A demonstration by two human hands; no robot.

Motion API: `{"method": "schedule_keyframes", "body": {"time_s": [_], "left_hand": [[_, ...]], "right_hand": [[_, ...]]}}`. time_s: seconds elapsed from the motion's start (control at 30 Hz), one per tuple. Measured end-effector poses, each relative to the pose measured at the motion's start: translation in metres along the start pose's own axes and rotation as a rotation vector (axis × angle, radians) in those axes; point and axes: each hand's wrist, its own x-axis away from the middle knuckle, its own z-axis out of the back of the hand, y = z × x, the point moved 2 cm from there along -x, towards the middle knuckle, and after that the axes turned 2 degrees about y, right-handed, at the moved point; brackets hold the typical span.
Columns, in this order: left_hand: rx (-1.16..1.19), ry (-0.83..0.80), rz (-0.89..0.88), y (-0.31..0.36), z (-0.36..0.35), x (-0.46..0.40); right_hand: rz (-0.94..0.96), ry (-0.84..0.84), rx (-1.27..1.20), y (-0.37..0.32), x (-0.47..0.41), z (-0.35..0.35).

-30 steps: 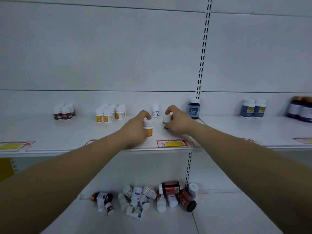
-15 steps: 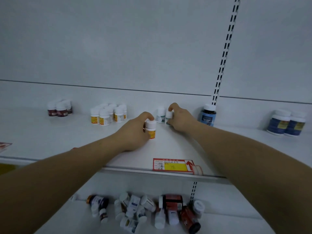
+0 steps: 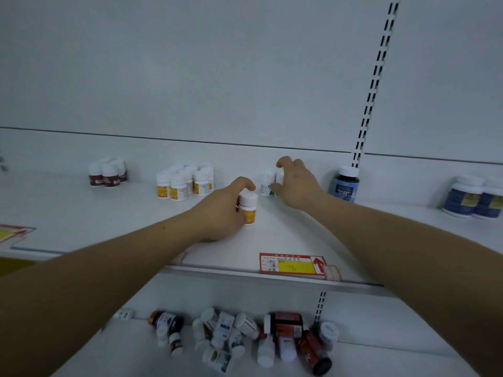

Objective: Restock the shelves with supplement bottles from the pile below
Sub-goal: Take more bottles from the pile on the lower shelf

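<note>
My left hand [image 3: 217,213] grips a small white bottle with a yellow-orange label [image 3: 249,206], upright on the upper shelf [image 3: 95,221]. My right hand [image 3: 298,183] is farther back, fingers spread around a small white bottle [image 3: 279,175] that stands beside a matching green-labelled bottle [image 3: 266,183] near the back wall. That bottle is mostly hidden by the hand. On the lower shelf a pile of supplement bottles [image 3: 245,336] lies on its side, white ones mixed with dark red and purple ones.
The upper shelf carries a cluster of yellow-labelled bottles [image 3: 185,183], dark-red-labelled bottles [image 3: 107,174], a blue bottle [image 3: 345,183] by the slotted upright [image 3: 375,77], and blue bottles [image 3: 473,198] at far right. A red-yellow price tag [image 3: 292,263] sits on the shelf edge.
My right hand pushed its bottle back beside the green-labelled one and its fingers have spread apart. The left hand keeps its bottle at mid-shelf. The view has moved closer and tilted.
</note>
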Motion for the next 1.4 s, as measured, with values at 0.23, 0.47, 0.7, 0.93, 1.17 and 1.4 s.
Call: {"method": "schedule_keyframes", "body": {"time_s": [0.23,0.47,0.7,0.93,1.17,1.4], "left_hand": [[-0.119,0.073,0.073,-0.048,0.042,0.028],[-0.350,0.176,-0.037,-0.089,0.057,0.000],[-0.473,0.222,-0.045,-0.103,0.057,-0.025],[-0.488,0.201,0.038,-0.107,0.051,-0.035],[-0.355,0.199,0.026,-0.104,0.061,-0.024],[-0.196,0.069,0.140,-0.084,0.090,0.055]], "right_hand": [[0.127,-0.520,0.125,-0.096,0.053,-0.021],[0.042,-0.530,0.238,-0.097,0.067,-0.042],[0.035,-0.505,0.235,-0.098,0.068,-0.042],[0.031,-0.493,0.228,-0.098,0.068,-0.042],[0.008,-0.464,0.202,-0.099,0.068,-0.041],[-0.004,-0.464,0.194,-0.112,0.070,-0.028]]}}
